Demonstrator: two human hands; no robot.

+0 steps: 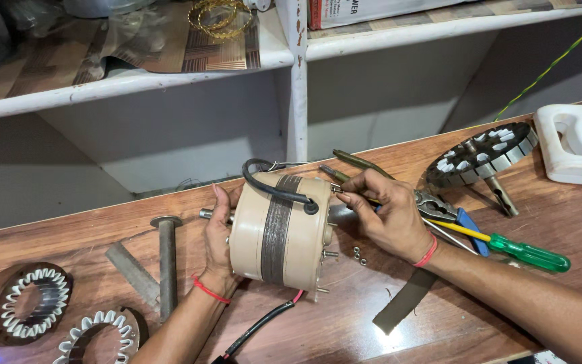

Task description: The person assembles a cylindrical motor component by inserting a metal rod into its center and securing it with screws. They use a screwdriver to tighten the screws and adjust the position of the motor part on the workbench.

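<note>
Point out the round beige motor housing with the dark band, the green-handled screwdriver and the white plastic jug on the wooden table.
Round beige motor housing (274,232): head view, on its dark middle band.
Green-handled screwdriver (530,255): head view, on the green handle.
White plastic jug (577,145): head view, on its flat side, by the handle opening.

Brown wooden workbench (479,303) – white shelf (170,77) above, patterned liner; pale wall (170,135) behind.

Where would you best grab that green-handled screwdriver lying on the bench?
Probably by the green handle, coming from above on the bench's right side. The screwdriver lies flat with its handle clear, while its yellow shaft runs under the pliers beside the right hand.
</note>
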